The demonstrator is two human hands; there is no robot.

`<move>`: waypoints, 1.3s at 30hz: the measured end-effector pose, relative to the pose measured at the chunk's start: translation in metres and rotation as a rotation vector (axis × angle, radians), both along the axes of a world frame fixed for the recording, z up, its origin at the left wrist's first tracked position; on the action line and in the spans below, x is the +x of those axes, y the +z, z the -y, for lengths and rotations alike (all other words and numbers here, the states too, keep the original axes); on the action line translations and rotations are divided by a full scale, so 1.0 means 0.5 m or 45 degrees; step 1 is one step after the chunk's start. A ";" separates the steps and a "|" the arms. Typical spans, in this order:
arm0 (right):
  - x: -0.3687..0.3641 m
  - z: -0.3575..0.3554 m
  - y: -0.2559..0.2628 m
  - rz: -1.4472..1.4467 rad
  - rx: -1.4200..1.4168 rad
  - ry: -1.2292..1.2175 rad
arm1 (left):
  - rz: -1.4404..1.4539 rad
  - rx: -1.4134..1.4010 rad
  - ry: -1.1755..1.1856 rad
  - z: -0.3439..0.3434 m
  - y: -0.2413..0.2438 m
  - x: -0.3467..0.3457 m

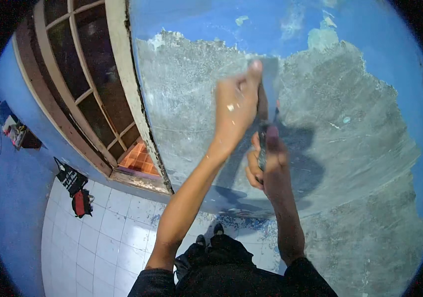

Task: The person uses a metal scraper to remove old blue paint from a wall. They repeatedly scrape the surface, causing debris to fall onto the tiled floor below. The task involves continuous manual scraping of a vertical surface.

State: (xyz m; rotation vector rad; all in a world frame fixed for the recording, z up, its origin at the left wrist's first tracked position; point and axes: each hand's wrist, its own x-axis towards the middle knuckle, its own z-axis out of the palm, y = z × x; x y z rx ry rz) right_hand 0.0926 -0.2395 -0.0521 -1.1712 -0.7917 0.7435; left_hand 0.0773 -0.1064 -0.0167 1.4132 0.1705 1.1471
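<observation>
Before me stands a wall with blue paint (204,22) above a broad stripped patch of grey plaster (181,85). My right hand (275,159) is closed around the dark handle of a scraper (270,80), whose wide flat blade points up. The blade's top edge lies at the border between grey plaster and blue paint. My left hand (236,100) grips the left side of the blade, one digit extended along it and the other fingers curled. Both hands and the tool are blurred. Small pale flakes (230,107) show in front of my left hand.
At left is a window-paned door or frame (85,74) with a worn pale jamb (120,48). Paint chips (245,222) litter the white tiled floor (103,241) by the wall. A black bag (71,179) and a red-and-black bag (82,203) are at lower left. A cluttered wall shelf (20,133) is farther left.
</observation>
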 end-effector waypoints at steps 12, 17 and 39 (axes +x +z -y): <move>-0.028 -0.023 -0.002 -0.035 0.053 -0.009 | -0.045 -0.218 -0.283 0.018 -0.005 -0.060; -0.035 -0.012 0.028 -0.125 -0.091 -0.036 | 0.063 -0.245 -0.245 0.023 -0.003 -0.039; -0.014 -0.018 0.012 -0.106 -0.014 0.024 | 0.009 -0.164 -0.148 0.022 -0.028 -0.027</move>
